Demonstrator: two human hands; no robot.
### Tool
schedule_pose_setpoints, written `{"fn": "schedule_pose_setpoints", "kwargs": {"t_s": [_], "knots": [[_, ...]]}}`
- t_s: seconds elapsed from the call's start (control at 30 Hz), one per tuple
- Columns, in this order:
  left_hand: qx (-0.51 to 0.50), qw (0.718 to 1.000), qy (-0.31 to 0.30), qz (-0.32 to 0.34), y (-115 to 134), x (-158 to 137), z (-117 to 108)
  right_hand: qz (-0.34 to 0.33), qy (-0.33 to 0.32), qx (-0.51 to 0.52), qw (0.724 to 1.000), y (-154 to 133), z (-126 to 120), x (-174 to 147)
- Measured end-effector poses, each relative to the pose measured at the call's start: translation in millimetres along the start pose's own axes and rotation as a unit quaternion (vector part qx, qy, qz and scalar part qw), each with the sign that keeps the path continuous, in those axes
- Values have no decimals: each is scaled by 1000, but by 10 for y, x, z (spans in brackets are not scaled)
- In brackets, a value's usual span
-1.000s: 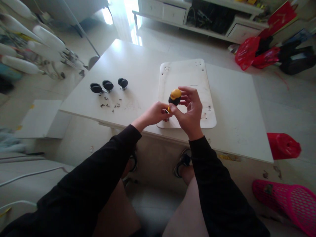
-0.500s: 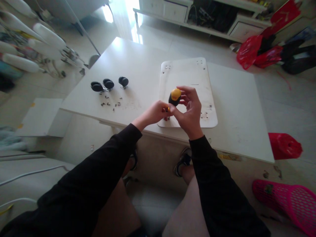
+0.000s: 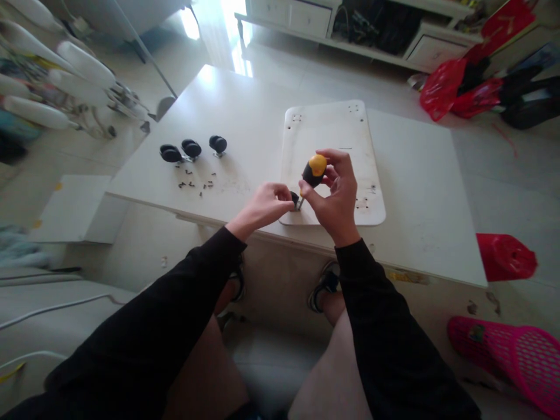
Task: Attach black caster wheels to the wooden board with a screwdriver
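My right hand (image 3: 336,192) is closed round a screwdriver (image 3: 314,170) with a yellow and black handle, its shaft slanting down to the left. The tip meets the base of a black caster wheel (image 3: 294,199) at the near left corner of a white board (image 3: 326,131). Fingers of my left hand (image 3: 268,205) are pinched on that caster, which they partly hide. Screw holes show at the board's other corners. Three more black casters (image 3: 191,148) lie to the left on the white table (image 3: 251,125), with several small dark screws (image 3: 191,185) scattered near them.
A white cabinet (image 3: 310,21) stands beyond the table. Red plastic bags (image 3: 444,87) lie on the floor at the far right. A red bin-like object (image 3: 505,256) and a pink mesh basket (image 3: 511,356) are at the near right. A white box (image 3: 72,207) sits at the left.
My left hand has shifted slightly left and down, off the screwdriver's lower part to the caster. The screwdriver handle has tilted to the right, leaving its shaft and the caster in sight.
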State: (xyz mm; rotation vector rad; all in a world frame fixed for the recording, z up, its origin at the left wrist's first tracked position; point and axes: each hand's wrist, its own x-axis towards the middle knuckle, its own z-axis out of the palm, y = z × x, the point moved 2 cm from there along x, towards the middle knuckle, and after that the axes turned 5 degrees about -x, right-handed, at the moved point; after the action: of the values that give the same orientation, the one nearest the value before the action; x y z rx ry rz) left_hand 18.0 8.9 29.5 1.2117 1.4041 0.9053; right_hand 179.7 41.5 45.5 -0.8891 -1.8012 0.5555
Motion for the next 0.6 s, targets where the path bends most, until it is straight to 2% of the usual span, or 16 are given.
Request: {"fn": "schedule_pose_setpoints", "kwargs": {"t_s": [0.1,0.17,0.27,0.43,0.5,0.6], "knots": [[3,994,-35,-104,-122,-174,90,-1,16,-5,1000,-2,-1,-2],[-26,988,-33,-147,-205,-215,178,-3,40,2,999,9,-1,-11],[-93,981,-10,-171,-289,-181,269,-1,52,17,998,43,-3,-34],[-196,960,5,-199,-346,-116,327,-5,18,6,1000,50,-30,-51],[-240,945,11,-224,-362,-106,349,-23,18,-4,1000,17,-44,-37],[-329,904,15,-273,-393,-77,387,-34,51,-31,998,-33,-59,-10]]}}
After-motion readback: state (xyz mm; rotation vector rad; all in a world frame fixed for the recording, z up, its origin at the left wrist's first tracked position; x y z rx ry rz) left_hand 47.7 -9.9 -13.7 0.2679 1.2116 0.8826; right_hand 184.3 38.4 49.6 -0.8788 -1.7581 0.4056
